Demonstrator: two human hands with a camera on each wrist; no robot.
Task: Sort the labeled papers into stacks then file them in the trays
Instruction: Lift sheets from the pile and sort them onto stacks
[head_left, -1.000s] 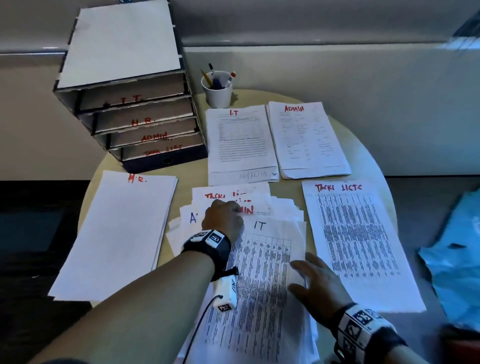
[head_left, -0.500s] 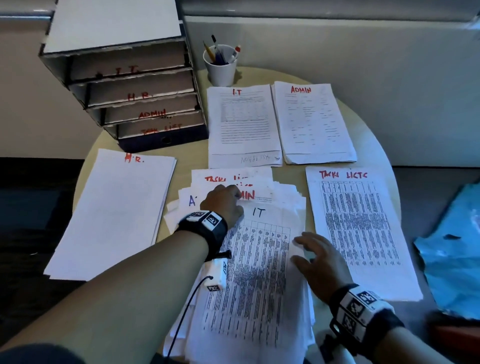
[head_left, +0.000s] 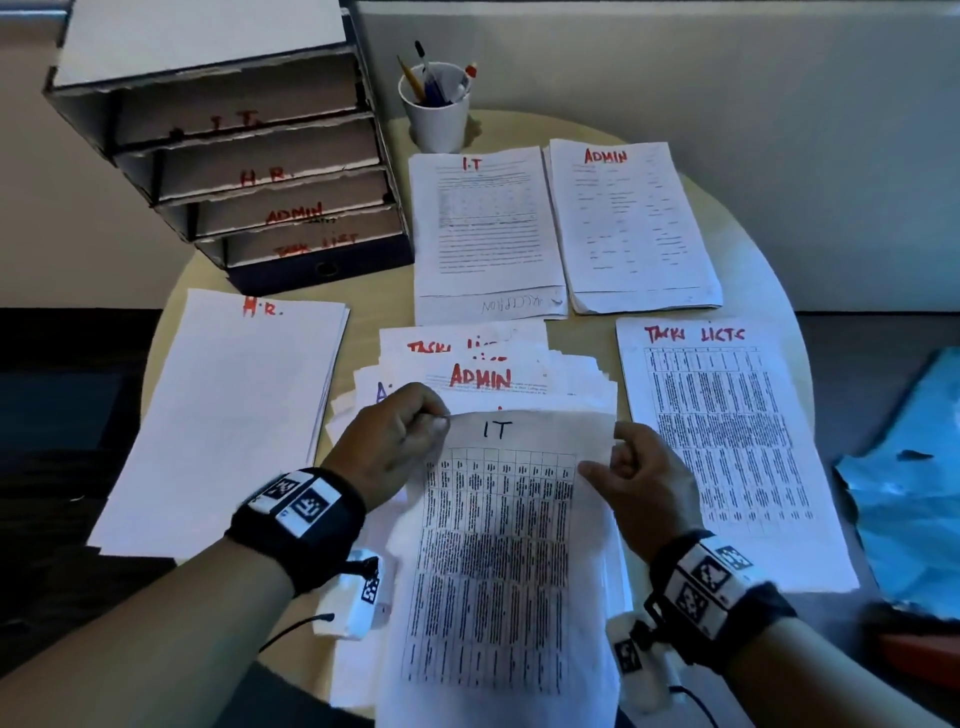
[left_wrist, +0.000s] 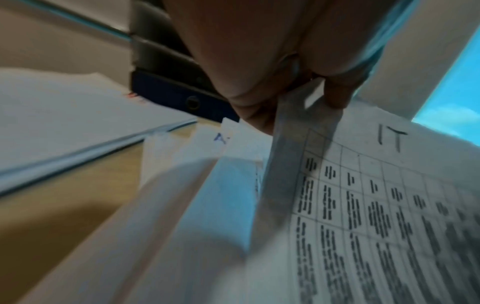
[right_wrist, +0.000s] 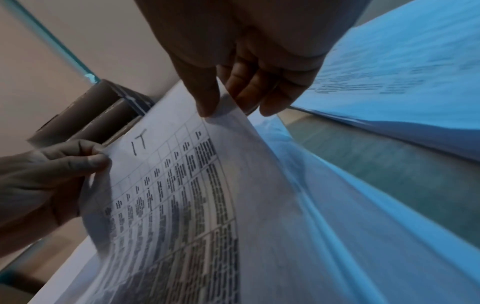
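A sheet marked IT (head_left: 501, 545) (left_wrist: 376, 195) (right_wrist: 182, 195), printed with a dense table, is raised off the unsorted pile (head_left: 483, 382) in front of me. My left hand (head_left: 400, 447) (right_wrist: 52, 174) pinches its top left corner. My right hand (head_left: 631, 467) (right_wrist: 233, 92) pinches its top right edge between thumb and fingers. Sorted stacks lie around: IT stack (head_left: 483, 228), ADMIN stack (head_left: 634, 223), TASK LISTS stack (head_left: 727, 447) and H.R. stack (head_left: 228, 415). The labelled trays (head_left: 260, 171) stand at the back left.
A white cup of pens (head_left: 436, 109) stands behind the IT stack. The round table's edge (head_left: 779, 291) curves close behind the right stacks. A blue sheet (head_left: 914, 493) lies off the table to the right. A wall runs behind.
Both hands have come off the flat pile and taken the IT sheet by its top corners; its upper end now lifts clear of the pile. An ADMIN sheet shows beneath.
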